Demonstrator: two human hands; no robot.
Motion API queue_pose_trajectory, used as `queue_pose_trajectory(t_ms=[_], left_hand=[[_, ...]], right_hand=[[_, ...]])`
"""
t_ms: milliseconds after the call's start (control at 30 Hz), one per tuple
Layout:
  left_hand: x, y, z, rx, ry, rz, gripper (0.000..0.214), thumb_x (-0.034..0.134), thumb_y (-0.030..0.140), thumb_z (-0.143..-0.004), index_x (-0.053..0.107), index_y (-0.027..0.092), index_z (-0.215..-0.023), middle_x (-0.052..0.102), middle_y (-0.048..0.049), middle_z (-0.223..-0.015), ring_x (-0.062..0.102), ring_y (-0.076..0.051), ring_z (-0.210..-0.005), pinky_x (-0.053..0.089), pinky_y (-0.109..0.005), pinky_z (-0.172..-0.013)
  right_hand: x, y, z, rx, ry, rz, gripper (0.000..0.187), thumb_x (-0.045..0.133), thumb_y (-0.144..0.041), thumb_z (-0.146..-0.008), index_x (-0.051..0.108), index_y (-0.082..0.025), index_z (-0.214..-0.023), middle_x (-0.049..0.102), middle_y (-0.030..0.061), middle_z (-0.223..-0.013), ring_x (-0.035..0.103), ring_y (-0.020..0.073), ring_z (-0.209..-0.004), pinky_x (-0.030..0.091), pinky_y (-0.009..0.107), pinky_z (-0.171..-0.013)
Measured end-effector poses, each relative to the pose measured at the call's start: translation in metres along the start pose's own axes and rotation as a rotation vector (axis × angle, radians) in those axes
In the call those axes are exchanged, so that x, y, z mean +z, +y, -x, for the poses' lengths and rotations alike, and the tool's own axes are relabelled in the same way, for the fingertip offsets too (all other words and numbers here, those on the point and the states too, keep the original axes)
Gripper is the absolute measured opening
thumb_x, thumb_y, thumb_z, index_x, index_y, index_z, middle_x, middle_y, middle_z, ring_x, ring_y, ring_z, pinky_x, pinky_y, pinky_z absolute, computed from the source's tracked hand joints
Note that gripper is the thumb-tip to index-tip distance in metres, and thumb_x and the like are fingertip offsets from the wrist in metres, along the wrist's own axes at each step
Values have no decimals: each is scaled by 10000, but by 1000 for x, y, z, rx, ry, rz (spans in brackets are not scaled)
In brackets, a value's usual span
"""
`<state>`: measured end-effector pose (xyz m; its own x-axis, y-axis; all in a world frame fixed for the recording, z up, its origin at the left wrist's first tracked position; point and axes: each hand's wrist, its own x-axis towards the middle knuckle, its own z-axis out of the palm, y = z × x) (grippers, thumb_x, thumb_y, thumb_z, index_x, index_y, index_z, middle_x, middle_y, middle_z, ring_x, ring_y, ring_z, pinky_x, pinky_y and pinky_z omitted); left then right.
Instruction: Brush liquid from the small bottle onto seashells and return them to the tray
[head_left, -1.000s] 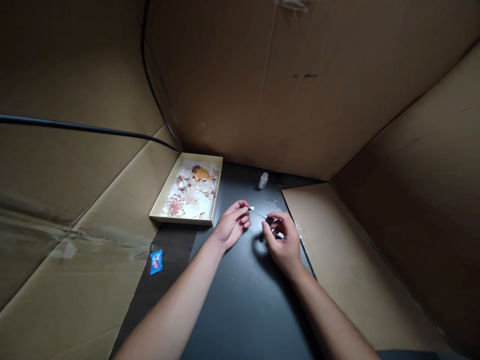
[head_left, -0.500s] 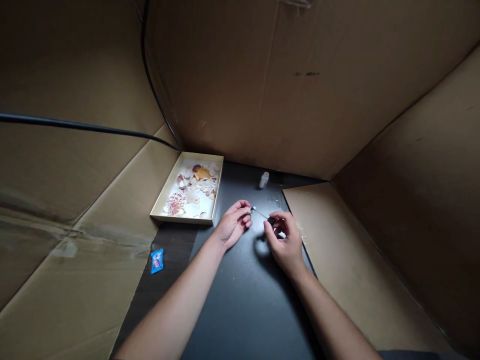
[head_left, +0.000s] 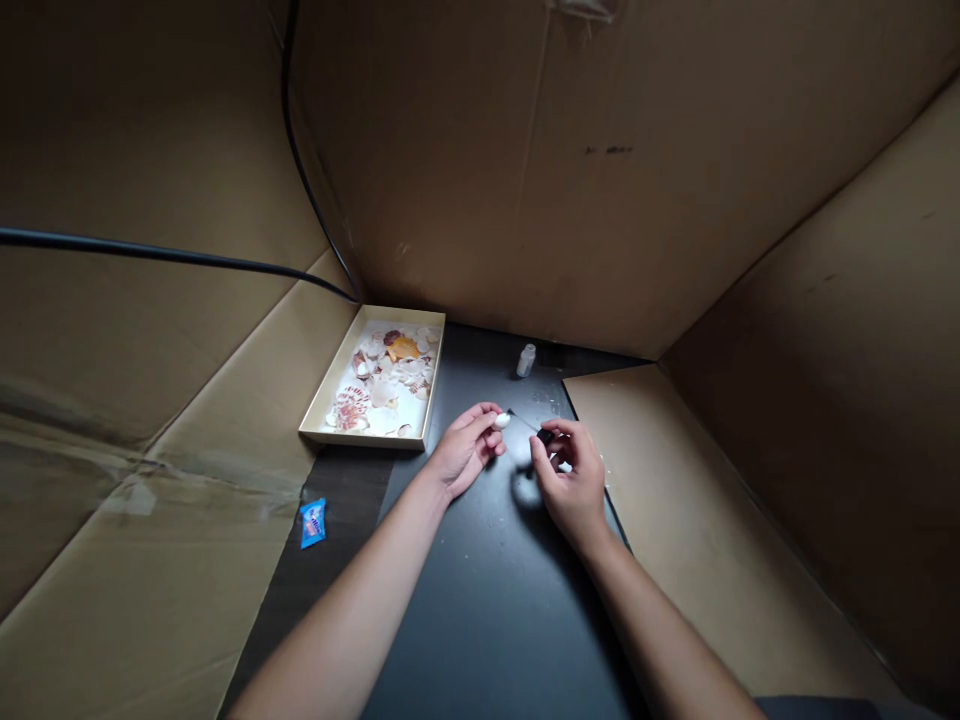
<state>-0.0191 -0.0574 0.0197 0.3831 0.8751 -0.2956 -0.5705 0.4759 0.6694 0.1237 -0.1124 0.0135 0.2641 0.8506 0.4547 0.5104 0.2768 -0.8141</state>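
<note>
Between the thumb and fingers of my left hand [head_left: 463, 452] is a small white shell [head_left: 502, 421]. My right hand [head_left: 576, 490] pinches the black cap of a thin-stemmed applicator brush [head_left: 545, 436]. Its dark tip points left and lies close by the shell; whether it touches cannot be made out. A small white object [head_left: 564, 467] shows below the right fingers, too hidden to name. Beyond both hands, a small clear bottle [head_left: 526, 361] stands upright without a cap on the dark table [head_left: 457, 620].
At the back left, a shallow box [head_left: 322, 437] holds many shells, one orange. A blue wrapped packet [head_left: 313, 523] lies nearer on the left. Cardboard walls [head_left: 480, 200] surround the table, and a flat cardboard sheet [head_left: 697, 520] lies right. A black cable [head_left: 150, 250] runs along the left.
The shell has turned in my left fingers, showing more of its white surface. The brush tip has shifted slightly up and now looks dark instead of white.
</note>
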Motion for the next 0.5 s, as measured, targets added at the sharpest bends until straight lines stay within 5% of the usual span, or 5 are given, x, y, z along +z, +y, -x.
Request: queue_pose_trajectory(t_ms=[500], left_hand=[[2, 1, 1, 31, -26, -50, 279, 714, 110, -669, 549, 141, -892, 484, 34, -727, 442, -50, -577, 408, -217, -566]], right_hand=[[0, -1, 1, -24, -81, -23, 129, 591, -248, -857, 581, -211, -980, 543, 18, -865, 501, 103, -606, 448, 254, -548]])
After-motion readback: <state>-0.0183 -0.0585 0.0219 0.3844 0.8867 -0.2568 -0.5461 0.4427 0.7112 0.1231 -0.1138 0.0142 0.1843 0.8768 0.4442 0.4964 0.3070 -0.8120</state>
